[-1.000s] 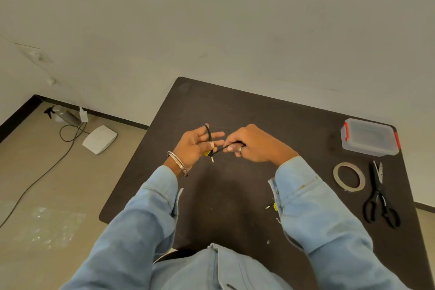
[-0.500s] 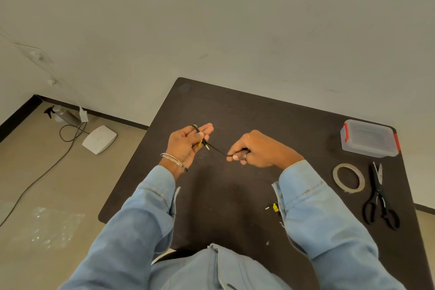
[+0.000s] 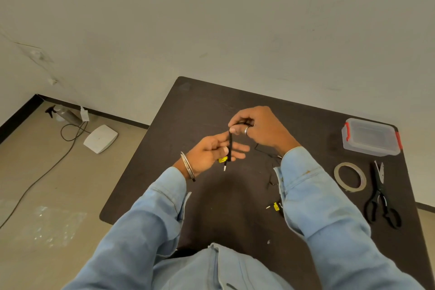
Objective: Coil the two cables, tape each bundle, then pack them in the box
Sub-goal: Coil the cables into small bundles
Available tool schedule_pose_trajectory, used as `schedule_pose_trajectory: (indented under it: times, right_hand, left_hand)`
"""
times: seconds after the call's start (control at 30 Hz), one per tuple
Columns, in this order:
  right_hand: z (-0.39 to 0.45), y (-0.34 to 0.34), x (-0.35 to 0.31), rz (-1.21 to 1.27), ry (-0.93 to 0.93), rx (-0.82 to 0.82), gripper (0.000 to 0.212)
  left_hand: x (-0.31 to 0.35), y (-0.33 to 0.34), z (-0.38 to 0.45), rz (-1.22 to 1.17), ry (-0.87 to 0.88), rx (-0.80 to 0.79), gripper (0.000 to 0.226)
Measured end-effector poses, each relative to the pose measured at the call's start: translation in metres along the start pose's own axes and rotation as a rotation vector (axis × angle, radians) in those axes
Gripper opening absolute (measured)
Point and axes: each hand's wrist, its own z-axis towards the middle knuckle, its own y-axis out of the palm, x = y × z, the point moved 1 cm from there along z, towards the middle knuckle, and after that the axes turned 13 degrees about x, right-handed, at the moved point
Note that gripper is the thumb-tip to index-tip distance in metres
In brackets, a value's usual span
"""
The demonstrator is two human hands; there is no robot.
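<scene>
Two hands work above the middle of the table [image 3: 207,110]. Our left hand [image 3: 211,154] lies palm up with its fingers mostly extended, and turns of the black cable [image 3: 230,146] run across them, the thumb pressing the strand near its yellow tag [image 3: 222,160]; a metal plug tip hangs just below. Our right hand [image 3: 256,128] has its fingers curled and pinches the same cable at the upper end of the loop. The rest of this thin cable trails down onto the table beside the right sleeve, where a second yellow-tagged plug [image 3: 275,206] lies. Toward the right edge we see the closed clear box [image 3: 370,136] with red latches, the tape roll [image 3: 350,176] and the scissors [image 3: 381,198].
</scene>
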Motion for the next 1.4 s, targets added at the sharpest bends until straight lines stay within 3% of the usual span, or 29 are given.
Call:
schedule_pose_trajectory:
  times: [0.17,0.57,0.8,0.9,1.03,1.13,1.2,1.27,1.4]
  right_hand:
    - [0.0,0.002,0.019,0.193,0.177,0.214,0.007]
    - [-0.014,0.025,0.034,0.26,0.261,0.191,0.019]
    - [-0.034,0.046,0.032,0.222,0.343,-0.052,0.027]
    - [-0.043,0.045,0.024,0.225,0.377,-0.232,0.022]
    - [-0.044,0.029,0.007,0.096,0.286,-0.42,0.021]
    - [-0.034,0.015,-0.004,-0.015,0.156,-0.459,0.019]
    - [-0.023,0.007,-0.008,-0.09,0.074,-0.371,0.015]
    - [-0.011,-0.002,-0.011,-0.125,0.011,-0.256,0.01]
    - [0.009,-0.013,-0.004,0.016,0.045,-0.037,0.004]
  left_hand:
    - [0.009,0.011,0.0,-0.163,-0.025,0.059,0.04]
    - [0.006,0.005,0.003,-0.433,-0.032,0.29,0.03]
    - [0.004,-0.003,0.005,-0.489,-0.007,0.459,0.036]
    - [0.0,-0.011,0.006,-0.383,-0.002,0.526,0.051]
    - [-0.006,-0.02,0.006,-0.215,-0.027,0.559,0.067]
    - [-0.008,-0.016,0.006,-0.115,-0.06,0.53,0.07]
    - [-0.005,-0.009,0.007,-0.009,-0.065,0.463,0.064]
    - [0.0,-0.004,0.006,0.098,-0.042,0.323,0.05]
    - [0.007,0.001,0.001,0.025,-0.003,0.036,0.037]
